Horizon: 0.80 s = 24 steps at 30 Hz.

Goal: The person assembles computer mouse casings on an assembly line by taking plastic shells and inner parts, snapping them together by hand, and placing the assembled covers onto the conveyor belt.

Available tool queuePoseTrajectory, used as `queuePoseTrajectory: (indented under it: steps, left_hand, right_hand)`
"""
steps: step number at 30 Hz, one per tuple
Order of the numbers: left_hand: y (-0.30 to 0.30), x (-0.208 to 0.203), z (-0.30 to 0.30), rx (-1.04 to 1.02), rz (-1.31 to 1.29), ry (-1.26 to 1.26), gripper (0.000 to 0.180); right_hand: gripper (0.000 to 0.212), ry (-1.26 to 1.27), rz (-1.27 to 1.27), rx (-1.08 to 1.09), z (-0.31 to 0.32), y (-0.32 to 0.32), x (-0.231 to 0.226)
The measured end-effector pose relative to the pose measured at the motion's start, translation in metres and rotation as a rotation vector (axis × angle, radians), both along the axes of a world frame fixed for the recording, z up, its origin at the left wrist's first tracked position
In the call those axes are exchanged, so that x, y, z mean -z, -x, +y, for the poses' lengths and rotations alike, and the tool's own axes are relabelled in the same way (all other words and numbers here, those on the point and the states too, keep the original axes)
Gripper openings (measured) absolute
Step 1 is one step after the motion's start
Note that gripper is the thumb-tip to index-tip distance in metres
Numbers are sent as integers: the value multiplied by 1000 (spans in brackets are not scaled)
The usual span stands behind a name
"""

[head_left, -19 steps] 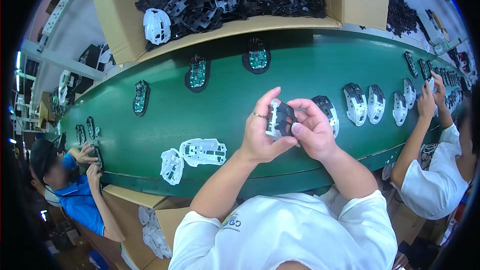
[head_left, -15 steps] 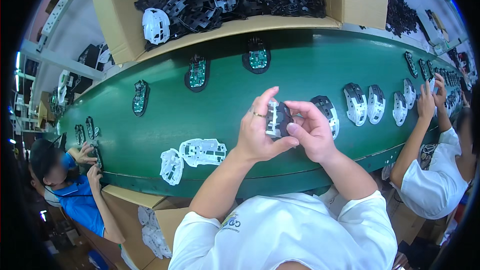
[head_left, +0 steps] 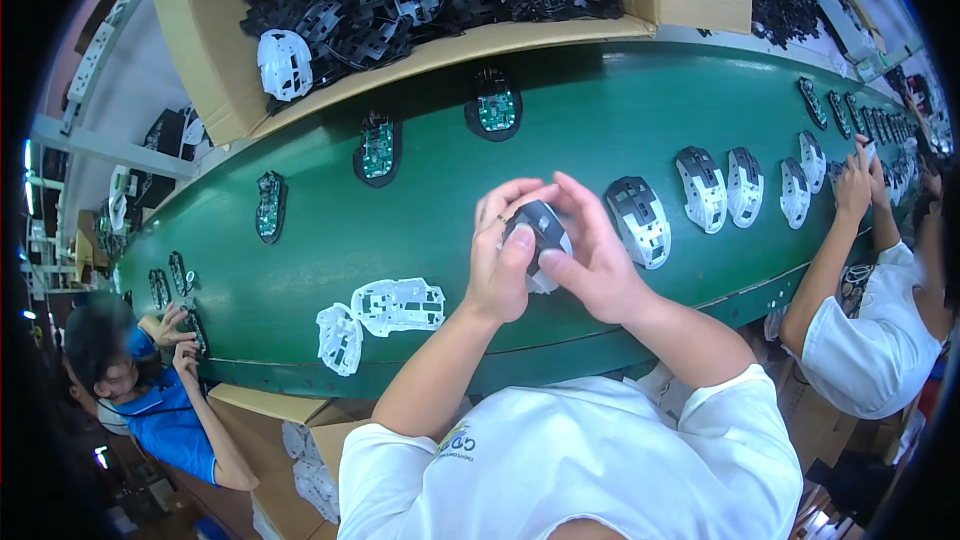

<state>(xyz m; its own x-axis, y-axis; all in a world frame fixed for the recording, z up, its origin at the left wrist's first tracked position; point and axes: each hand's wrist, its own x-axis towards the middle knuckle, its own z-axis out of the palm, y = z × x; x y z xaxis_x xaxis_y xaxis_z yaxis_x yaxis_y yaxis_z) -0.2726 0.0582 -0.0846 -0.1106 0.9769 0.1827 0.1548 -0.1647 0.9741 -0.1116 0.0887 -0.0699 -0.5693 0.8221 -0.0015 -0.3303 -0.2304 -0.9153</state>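
Both my hands are closed around a black and white computer mouse shell [head_left: 541, 224] above the green conveyor belt. My left hand [head_left: 497, 275] grips its left side, with the thumb lying on the black top. From the right, my right hand [head_left: 600, 275] holds it, thumb pressing near its lower end and fingers curved over the far side. Part of the shell is hidden by my fingers. Just right of my hands lies another black and white mouse shell [head_left: 638, 223]. To the left, two loose white shell pieces [head_left: 398, 307] [head_left: 340, 340] rest near the belt's edge.
Beyond the green belt [head_left: 430, 220], a cardboard box [head_left: 480, 38] holds black and grey plastic parts. Mouse bases with green circuit boards [head_left: 377, 150] sit spaced along the belt. More shells [head_left: 702, 190] stand at right. Co-workers [head_left: 150, 390] [head_left: 865, 340] are at both sides.
My hands have turned the mouse shell so its black top shows, and drawn it slightly left. My left thumb now lies on it. The view has shifted a little.
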Motion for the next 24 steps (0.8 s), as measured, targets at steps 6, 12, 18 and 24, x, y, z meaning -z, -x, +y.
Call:
queuePoseTrajectory:
  steps: [6,12,18,24]
  left_hand:
    - [3,-5,6,125,-626,92,40]
    - [9,-2,4,122,-835,44,53]
    - [9,-10,-5,80,-737,76,53]
    - [17,-13,-8,82,-581,83,51]
  right_hand:
    - [49,602,14,-454,11,-7,13]
    - [55,624,16,-541,7,-3,17]
    - [53,605,115,-702,13,-2,23]
    - [55,549,82,-616,2,6,28]
